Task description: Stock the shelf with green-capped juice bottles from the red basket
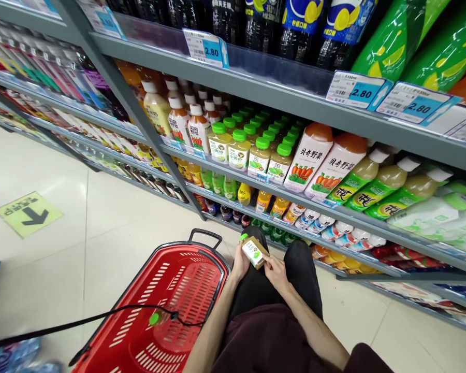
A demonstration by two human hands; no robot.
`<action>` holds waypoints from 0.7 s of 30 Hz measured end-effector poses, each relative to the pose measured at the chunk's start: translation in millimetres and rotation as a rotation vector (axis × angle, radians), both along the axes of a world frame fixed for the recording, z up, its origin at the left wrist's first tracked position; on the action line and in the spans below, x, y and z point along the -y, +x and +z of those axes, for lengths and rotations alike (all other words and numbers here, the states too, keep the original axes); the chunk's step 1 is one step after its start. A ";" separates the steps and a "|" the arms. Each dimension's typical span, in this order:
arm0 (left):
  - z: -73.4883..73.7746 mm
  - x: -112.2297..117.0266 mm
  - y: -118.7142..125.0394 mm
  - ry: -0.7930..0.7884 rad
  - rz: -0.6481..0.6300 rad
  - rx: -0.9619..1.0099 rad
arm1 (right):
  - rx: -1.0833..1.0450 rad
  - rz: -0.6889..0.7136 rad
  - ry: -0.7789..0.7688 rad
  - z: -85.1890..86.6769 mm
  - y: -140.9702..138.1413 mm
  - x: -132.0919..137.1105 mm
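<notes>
My left hand (241,261) is wrapped round a juice bottle (253,251) with a green cap, a white label and a yellowish-green body. The bottle lies tilted over my lap, its cap toward the upper left. At its lower end, the fingers of my right hand (276,273) are curled in and pinch the edge near the label. Similar green-capped bottles (238,150) stand in rows on the shelf ahead. Left of my legs is a red shopping basket (140,290), with another green-capped bottle (154,318) inside.
Grey shelving (256,178) full of drinks runs across the front. Price tags (205,47) line its upper edge. A black strap (112,312) crosses the basket. On the tiled floor is a yellow arrow sticker (29,213); wrapped water bottles (15,357) lie at lower left.
</notes>
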State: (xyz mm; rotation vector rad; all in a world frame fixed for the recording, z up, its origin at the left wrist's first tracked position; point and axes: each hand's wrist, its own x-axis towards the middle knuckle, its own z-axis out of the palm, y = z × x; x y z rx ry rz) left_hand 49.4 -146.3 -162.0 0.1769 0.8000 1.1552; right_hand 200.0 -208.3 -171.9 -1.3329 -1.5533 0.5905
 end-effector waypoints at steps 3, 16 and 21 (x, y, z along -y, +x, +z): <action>-2.6 -0.9 0.3 -0.019 0.028 0.000 | -0.005 -0.004 -0.007 0.6 -0.4 -0.1; 52.7 15.4 7.6 0.198 0.068 0.013 | -0.102 -0.234 0.024 24.4 -12.9 6.5; 99.4 24.1 21.9 0.302 0.133 0.052 | -0.267 -0.281 -0.048 58.0 -17.8 19.7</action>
